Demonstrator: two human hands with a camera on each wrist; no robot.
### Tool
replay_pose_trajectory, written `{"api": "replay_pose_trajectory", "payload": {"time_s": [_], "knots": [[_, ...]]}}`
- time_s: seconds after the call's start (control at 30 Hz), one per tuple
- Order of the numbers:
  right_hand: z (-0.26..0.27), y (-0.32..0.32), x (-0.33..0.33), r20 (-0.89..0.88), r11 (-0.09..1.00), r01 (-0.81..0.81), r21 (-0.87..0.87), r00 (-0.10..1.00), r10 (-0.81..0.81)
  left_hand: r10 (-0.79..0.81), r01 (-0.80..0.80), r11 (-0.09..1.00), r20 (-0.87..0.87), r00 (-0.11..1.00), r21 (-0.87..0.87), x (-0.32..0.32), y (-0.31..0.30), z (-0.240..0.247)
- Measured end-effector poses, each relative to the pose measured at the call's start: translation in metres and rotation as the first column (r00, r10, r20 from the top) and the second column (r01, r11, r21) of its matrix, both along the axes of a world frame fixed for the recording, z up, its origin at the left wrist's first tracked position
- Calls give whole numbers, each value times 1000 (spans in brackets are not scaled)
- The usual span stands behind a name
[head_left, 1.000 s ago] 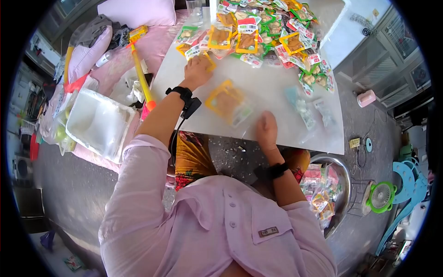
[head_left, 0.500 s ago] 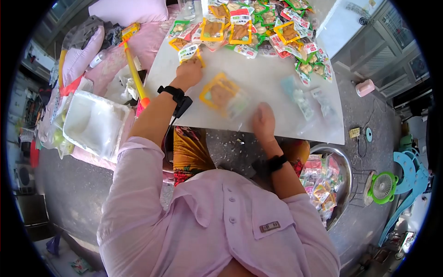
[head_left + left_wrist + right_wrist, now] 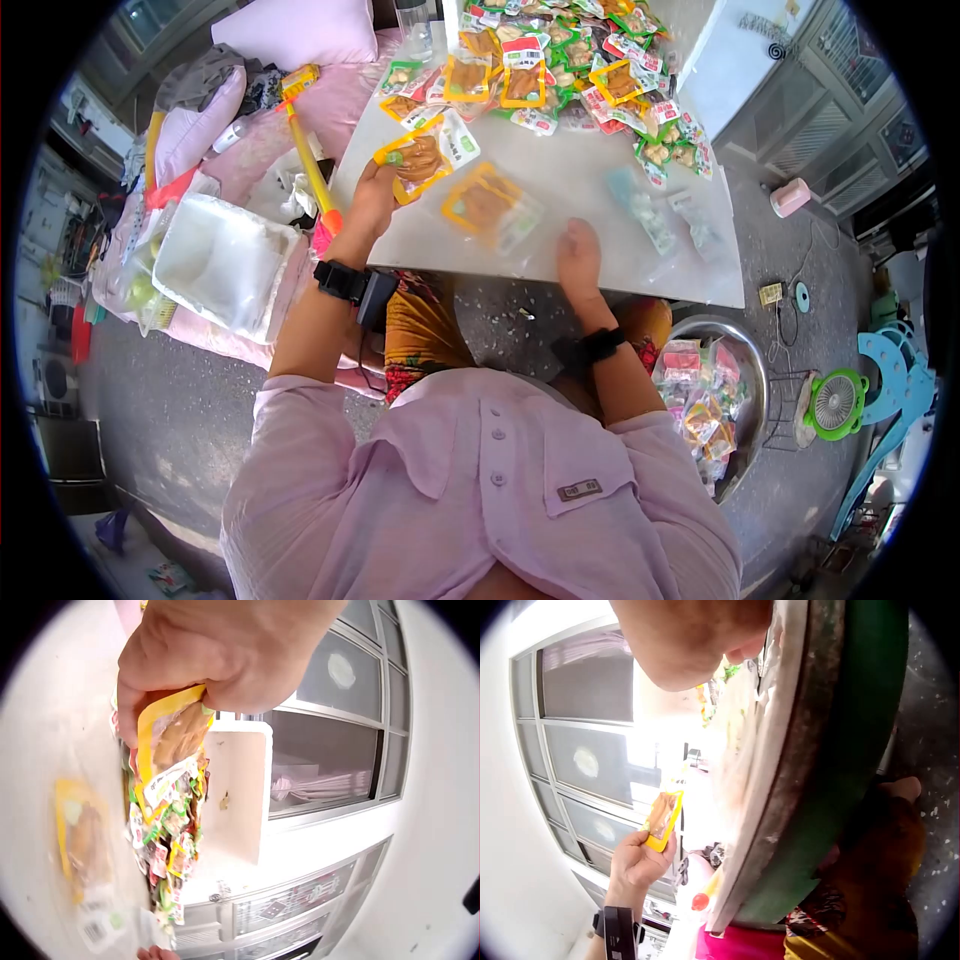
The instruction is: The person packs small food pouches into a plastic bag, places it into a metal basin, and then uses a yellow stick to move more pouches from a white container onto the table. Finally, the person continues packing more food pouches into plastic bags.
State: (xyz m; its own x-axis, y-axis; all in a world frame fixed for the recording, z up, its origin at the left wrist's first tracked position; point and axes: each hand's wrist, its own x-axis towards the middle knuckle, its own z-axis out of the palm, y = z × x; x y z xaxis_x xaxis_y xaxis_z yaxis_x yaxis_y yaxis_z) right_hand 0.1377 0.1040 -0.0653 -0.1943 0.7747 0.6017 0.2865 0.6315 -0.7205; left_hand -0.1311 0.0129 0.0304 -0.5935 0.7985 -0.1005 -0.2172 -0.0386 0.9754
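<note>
My left hand (image 3: 371, 203) pinches one corner of a yellow-edged snack packet (image 3: 418, 158) with brown food in it, raised above the left side of the table. In the left wrist view, thumb and fingers grip the top of the packet (image 3: 180, 739). My right hand (image 3: 578, 262) is at the table's near edge, fingers curled on clear crinkled plastic (image 3: 768, 671) of a bag; its fingertips are mostly hidden. Between the hands, more yellow-edged packets (image 3: 484, 203) lie under the clear plastic. Right of my right hand lie small teal and white packets (image 3: 650, 222).
A heap of snack packets (image 3: 570, 70) covers the far side of the white table (image 3: 570, 170). A metal basin (image 3: 762, 400) of packets stands at lower right. To the left are a white foam box (image 3: 215, 255) and a yellow-handled tool (image 3: 312, 165) on a pink bed.
My left hand picked a yellow-edged packet off the near left side of the heap and drew it back toward me, lifting it. My right hand has stayed near the table's edge.
</note>
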Motion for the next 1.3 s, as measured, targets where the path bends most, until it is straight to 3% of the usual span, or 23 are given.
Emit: {"api": "replay_pose_trajectory", "payload": {"time_s": [0.07, 0.2, 0.23, 0.3, 0.37, 0.4, 0.5, 0.57, 0.63, 0.67, 0.7, 0.77, 0.8, 0.83, 0.87, 0.97, 1.07, 1.17, 1.27, 1.3], "knots": [[19, -8, 1, -63, 999, -35, -11, 997, 34, -148, 112, 981, 238, 960, 159, 21, -12, 13], [39, -28, 2, -42, 948, -252, -195, 968, 249, -270, 146, 941, 418, 867, 306, 74, -20, 20], [48, -37, 1, -150, 866, -313, -390, 950, 276, -285, 137, 934, 455, 844, 330, 88, -21, 19], [65, -57, -3, -369, 575, -443, -688, 895, 250, -345, 152, 911, 506, 791, 384, 116, -22, 12], [68, -67, -5, -572, 415, -596, -688, 797, 196, -428, 191, 876, 531, 731, 443, 141, -25, -1], [67, -70, -4, -661, 332, -669, -665, 734, 154, -443, 261, 881, 497, 746, 395, 152, -29, -3], [53, -66, 5, -760, 390, -712, -585, 648, 44, -482, 403, 876, 461, 745, 266, 167, -36, -9], [41, -61, 20, -575, 671, -539, -509, 793, 201, -483, 430, 873, 527, 699, 230, 168, -36, -21], [46, -55, 37, -582, 660, -548, -514, 788, 201, -476, 480, 868, 481, 736, 124, 164, -35, -26], [55, -52, 48, -689, 510, -644, -570, 713, 129, -475, 502, 862, 457, 752, 69, 163, -34, -28], [65, -51, 56, -773, 349, -732, -585, 634, 33, -489, 513, 856, 411, 769, 59, 163, -34, -27], [67, -48, 67, -694, 392, -655, -646, 718, 55, -519, 535, 844, 313, 796, 38, 162, -31, -26], [63, -44, 73, -666, 416, -630, -656, 742, 75, -515, 515, 855, 12, 857, -59, 159, -27, -30], [61, -42, 78, -636, 439, -606, -663, 766, 95, -487, 466, 873, -292, 823, -144, 154, -22, -36], [59, -40, 82, -610, 442, -568, -694, 790, 57, -437, 394, 896, -568, 697, -207, 151, -17, -39], [53, -36, 89, -552, 475, -504, -721, 833, 47, -117, 215, 975, -942, 314, -49, 147, -6, -30], [46, -33, 92, -591, 475, -527, -705, 806, 17, -134, 174, 978, -986, 102, -115, 146, 3, -45], [41, -32, 98, -608, 476, -529, -702, 794, -15, -114, 106, 988, -993, -5, -114, 145, 9, -65], [44, -35, 104, -617, 396, -582, -710, 786, 49, -331, 118, 941, -934, 133, -317, 140, 11, -66], [43, -35, 104, -610, 376, -586, -717, 789, 68, -317, 123, 947, -925, 209, -296, 139, 10, -64]]}}
